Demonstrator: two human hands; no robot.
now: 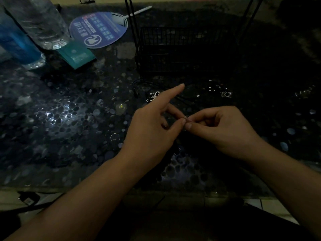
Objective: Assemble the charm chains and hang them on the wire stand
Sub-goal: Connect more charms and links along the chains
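The room was dim, and the tabletop (60, 119) was dark and glossy, patterned with rounded pebble-like spots that caught a white glare at the left. Past its near edge lay pale floor tiles.

At the far left stood a blue translucent bottle (15, 42) and beside it a clear ribbed plastic bottle (40, 23), tilted in the wide view. Just right of them a flat teal packet (76, 54) lay on the surface, and beyond it a round blue printed hand fan (99, 30) with a white handle. Farther right sat a black wire basket (182, 49) of thin bars, with thin black uprights rising from it.

In front of the basket a silvery flower-shaped charm (153, 96) lay near a thin black cord (137, 87); small shiny metal pieces (225, 94) were scattered to the right, well apart from it.

The left hand (151, 129) had its forefinger stretched straight forward while thumb and another finger pinched a tiny metal link (186, 118). The right hand (225, 129), fingers curled, pinched the same link from the other side, fingertips of both hands touching above the table. Its exact shape was too small and dark to tell.
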